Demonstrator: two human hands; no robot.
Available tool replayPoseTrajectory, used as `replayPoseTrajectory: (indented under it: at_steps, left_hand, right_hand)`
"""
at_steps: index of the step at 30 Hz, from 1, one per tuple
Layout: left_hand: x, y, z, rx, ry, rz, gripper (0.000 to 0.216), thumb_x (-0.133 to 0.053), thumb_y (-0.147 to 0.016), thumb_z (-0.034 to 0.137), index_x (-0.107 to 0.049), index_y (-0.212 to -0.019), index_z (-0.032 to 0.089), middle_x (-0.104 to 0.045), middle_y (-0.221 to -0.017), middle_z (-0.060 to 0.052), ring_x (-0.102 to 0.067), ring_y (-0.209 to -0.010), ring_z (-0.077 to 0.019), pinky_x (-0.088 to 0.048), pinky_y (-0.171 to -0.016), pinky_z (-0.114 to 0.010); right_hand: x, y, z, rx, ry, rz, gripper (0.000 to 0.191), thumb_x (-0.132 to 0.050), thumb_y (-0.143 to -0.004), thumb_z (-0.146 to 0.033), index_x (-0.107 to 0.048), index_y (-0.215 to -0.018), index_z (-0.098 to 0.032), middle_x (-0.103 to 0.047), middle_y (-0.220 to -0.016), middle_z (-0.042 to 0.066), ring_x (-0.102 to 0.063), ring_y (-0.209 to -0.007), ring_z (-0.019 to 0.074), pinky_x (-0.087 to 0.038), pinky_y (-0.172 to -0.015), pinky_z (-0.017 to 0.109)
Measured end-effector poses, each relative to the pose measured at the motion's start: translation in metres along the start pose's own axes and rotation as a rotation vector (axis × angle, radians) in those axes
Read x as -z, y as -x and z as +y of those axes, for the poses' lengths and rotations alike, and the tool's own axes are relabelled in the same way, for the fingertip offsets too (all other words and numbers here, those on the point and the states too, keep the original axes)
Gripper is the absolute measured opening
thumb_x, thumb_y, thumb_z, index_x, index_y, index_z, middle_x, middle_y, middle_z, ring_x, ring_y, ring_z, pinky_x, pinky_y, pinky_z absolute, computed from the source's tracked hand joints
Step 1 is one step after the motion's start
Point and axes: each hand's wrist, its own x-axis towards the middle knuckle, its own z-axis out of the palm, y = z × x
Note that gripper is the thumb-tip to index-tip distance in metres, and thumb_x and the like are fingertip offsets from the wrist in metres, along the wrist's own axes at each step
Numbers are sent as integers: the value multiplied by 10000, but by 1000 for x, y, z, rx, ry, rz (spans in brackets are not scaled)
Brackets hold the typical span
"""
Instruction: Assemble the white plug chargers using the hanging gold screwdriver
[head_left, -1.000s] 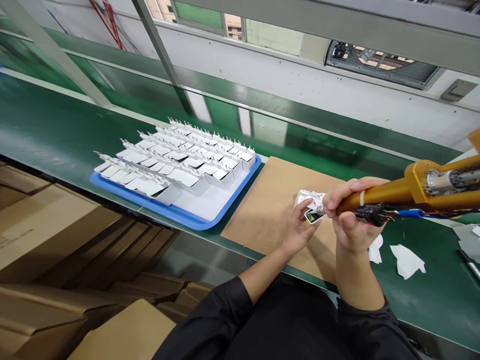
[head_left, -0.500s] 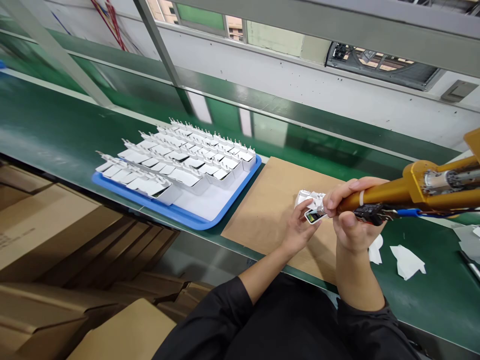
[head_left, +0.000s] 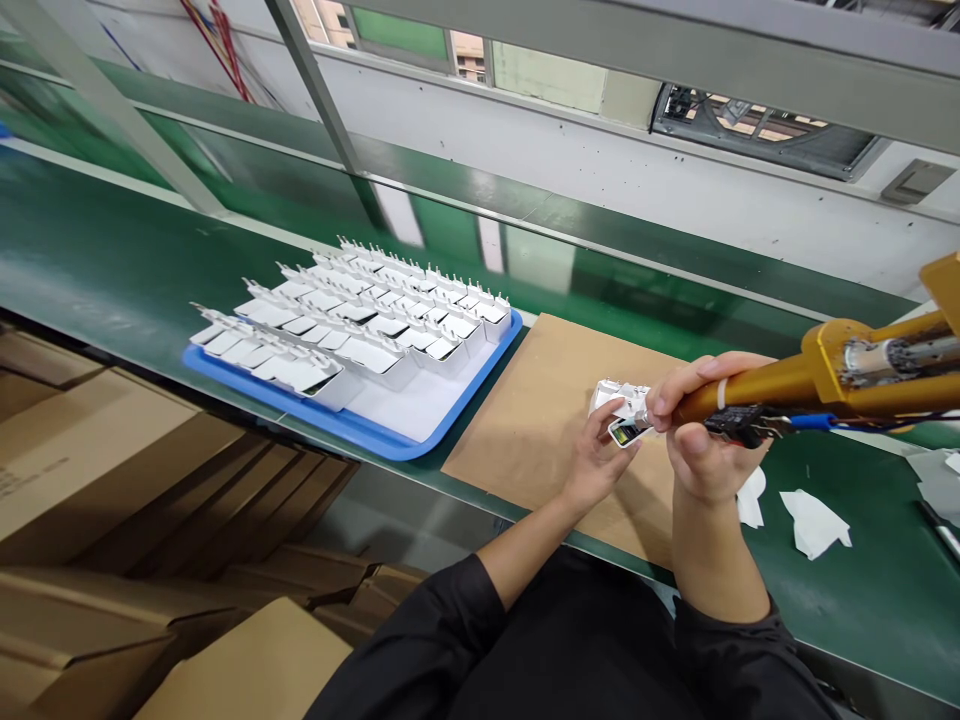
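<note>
Left hand (head_left: pixel 600 455) is cupping a white charger (head_left: pixel 616 398) from below, fingers curled round it, lifting it just above the cardboard (head_left: pixel 525 420). This is likely to turn its open end toward the tool. Right hand (head_left: pixel 701 445) is gripping the barrel of a yellow tool (head_left: pixel 780 382) in a closed fist, with the tip touching the charger. The tool's body is running out past the right side of the view, wires hanging beneath it. Both hands are working close to the belt's near edge, which seems to be steadying them.

The cardboard is lying flat on the green belt (head_left: pixel 112 250) at its near edge, probably shielding the surface. A blue tray (head_left: pixel 375 443) is sitting just left of it, with rows (head_left: pixel 360 320) of like units standing prongs up and the tray's near right corner showing bare liner. Paper scraps (head_left: pixel 814 520) are lying on the belt right of the hands. Brown boxes (head_left: pixel 90 460) are stacked below the belt at left. A white wall with a vent fan (head_left: pixel 757 125) and windows is running behind.
</note>
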Motion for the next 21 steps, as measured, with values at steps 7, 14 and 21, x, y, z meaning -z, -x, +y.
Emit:
replayPoseTrajectory:
  at_steps: [7, 14, 21]
  left_hand:
    - [3, -2, 0, 17, -61, -9, 627, -797, -839, 383, -540, -1403, 287, -674, -1366, -81, -666, -1261, -290, -566, -1085, -431]
    - [44, 10, 22, 98, -323, -111, 665, -779, -816, 226, -546, -1439, 244, -628, -1452, -123, -635, -1313, -293, -500, -1140, -457]
    - [59, 16, 23, 231, -453, -340, 627, -749, -788, 139, -599, -1391, 223, -663, -1414, -131, -651, -1289, -318, -498, -1128, -507]
  right_hand:
    - [2, 0, 1, 9, 24, -26, 379, -796, -860, -481, -554, -1090, -301, -583, -758, -26, -584, -551, 152, -519, -442, 295]
    - [15, 1, -3, 7, -13, -94, 410, -826, -832, -441, -615, -1151, -295, -631, -783, -12, -572, -557, 150, -520, -476, 313]
    - [66, -10, 16, -51, 81, -145, 380, -823, -821, -466, -654, -1114, -294, -657, -802, -4, -611, -625, 162, -502, -510, 298]
